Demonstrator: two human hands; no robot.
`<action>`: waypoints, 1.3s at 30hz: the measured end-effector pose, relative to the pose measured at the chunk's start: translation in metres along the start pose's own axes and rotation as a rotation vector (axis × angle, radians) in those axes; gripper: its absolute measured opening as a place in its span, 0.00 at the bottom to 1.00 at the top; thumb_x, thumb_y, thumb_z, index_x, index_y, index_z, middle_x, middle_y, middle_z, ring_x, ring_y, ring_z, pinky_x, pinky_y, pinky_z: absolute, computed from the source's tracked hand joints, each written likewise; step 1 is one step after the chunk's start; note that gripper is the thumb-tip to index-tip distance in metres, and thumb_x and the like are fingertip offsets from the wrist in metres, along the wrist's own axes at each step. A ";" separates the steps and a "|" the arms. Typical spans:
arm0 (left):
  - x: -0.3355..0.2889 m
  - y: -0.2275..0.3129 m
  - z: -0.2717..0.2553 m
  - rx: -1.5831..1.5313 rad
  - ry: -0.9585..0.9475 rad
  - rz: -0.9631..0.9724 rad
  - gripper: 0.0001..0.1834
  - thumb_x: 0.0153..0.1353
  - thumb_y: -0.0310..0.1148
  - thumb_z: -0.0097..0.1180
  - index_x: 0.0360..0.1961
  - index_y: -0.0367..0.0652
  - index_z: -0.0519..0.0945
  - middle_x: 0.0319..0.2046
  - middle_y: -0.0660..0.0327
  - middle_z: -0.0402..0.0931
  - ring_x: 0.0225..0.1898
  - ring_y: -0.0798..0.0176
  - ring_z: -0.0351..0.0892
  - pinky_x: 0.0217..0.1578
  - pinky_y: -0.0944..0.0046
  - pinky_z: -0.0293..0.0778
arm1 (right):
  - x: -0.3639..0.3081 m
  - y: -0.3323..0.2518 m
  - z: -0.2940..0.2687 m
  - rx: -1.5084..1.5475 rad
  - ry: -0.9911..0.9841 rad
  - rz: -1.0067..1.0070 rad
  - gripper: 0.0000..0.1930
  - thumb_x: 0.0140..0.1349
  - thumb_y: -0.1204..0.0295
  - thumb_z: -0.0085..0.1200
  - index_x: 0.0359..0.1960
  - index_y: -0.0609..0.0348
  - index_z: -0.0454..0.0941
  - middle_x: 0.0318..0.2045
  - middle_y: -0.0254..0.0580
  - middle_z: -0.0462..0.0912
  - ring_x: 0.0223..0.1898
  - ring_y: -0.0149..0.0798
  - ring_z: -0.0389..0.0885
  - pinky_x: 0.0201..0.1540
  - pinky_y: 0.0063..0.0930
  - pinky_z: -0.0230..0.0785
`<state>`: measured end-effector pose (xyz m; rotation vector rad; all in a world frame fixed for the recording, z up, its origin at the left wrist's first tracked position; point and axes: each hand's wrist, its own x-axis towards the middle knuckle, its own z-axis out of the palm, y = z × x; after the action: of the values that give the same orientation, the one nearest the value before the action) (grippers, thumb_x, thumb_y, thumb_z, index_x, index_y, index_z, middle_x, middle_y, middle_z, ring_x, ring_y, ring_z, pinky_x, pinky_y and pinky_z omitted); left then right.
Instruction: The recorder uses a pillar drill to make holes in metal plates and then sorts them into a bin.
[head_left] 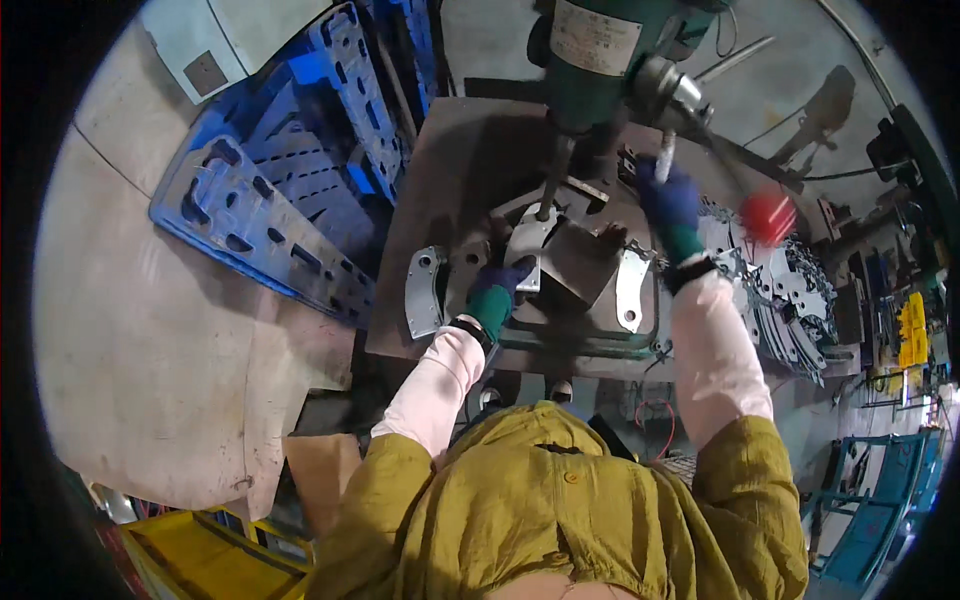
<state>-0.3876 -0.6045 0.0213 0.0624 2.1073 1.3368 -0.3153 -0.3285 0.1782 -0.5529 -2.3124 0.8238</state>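
A green drill press (588,95) stands over the work table, its spindle (556,180) coming down onto a flat silver metal plate (530,238). My left hand (497,283), in a purple glove with a green cuff, holds the near end of that plate with bent fingers. Higher up on the right, my gloved right hand (672,205) is wrapped round a feed lever (667,152) of the press; it is somewhat blurred. Left of my left hand lies a curved metal plate (424,293). Another plate with holes (631,290) rests right of a steel block (575,262).
Many cut metal plates (790,295) are heaped on the table's right side. A blurred red ball knob (768,217) is beside my right wrist. Blue perforated bins (265,215) stand at the left, and another lever (735,60) sticks out from the press.
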 end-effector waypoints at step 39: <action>-0.009 -0.259 -0.169 0.440 0.575 0.336 0.22 0.67 0.42 0.50 0.56 0.39 0.76 0.53 0.49 0.77 0.54 0.46 0.75 0.56 0.54 0.69 | -0.215 0.048 0.000 -0.080 -0.131 0.345 0.27 0.59 0.53 0.61 0.56 0.55 0.77 0.44 0.51 0.84 0.45 0.47 0.84 0.49 0.40 0.74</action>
<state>-0.3966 -0.8681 -0.1404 0.2504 2.9641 1.1297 -0.1518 -0.4135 0.0583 -0.9796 -2.4130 0.9524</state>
